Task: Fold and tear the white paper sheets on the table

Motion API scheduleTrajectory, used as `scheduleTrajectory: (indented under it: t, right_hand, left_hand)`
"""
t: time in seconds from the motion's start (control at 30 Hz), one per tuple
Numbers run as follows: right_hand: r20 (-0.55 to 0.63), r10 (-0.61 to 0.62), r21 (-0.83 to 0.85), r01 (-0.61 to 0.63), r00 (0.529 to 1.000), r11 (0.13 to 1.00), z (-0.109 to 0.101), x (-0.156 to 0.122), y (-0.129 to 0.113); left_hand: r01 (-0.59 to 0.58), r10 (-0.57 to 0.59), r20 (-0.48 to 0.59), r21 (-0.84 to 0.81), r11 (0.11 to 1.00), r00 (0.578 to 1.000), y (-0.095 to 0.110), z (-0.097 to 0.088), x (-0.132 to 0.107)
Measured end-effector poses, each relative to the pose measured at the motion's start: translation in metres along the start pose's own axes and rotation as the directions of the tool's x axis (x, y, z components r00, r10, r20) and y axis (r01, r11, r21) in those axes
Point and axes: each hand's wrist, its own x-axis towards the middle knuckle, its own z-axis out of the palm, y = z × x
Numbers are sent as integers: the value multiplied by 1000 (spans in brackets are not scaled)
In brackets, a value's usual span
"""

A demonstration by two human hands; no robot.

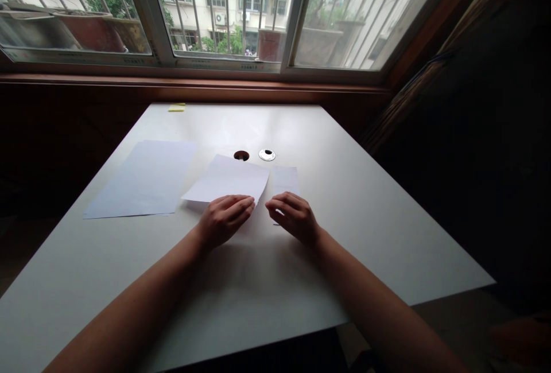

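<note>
A white sheet of paper [230,181] lies in the middle of the white table [301,281], part of it folded over at a slant. My left hand [224,221] rests on its near edge, fingers stretched flat and pressing down. My right hand [290,217] lies just to the right, fingers slightly curled with their tips on the paper's lower layer [284,179]. Neither hand lifts the sheet.
A second flat white sheet [144,178] lies to the left. A round cable hole [241,155] and its loose white cap [267,155] sit behind the folded paper. A small yellow pad [176,108] lies at the far edge, below a barred window [224,11].
</note>
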Motion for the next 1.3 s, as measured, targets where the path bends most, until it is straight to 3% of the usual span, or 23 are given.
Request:
scheduleTrajectory:
  t: [0.37, 1.3]
  right_hand:
    - [38, -72, 8, 72, 997, 997, 7, 3, -4]
    - [47, -79, -18, 80, 996, 997, 9, 1, -5]
  left_hand:
    - [-29, 29, 3, -24, 999, 1000, 3, 3, 1]
    - [-8, 8, 1, -43, 999, 1000, 4, 5, 1]
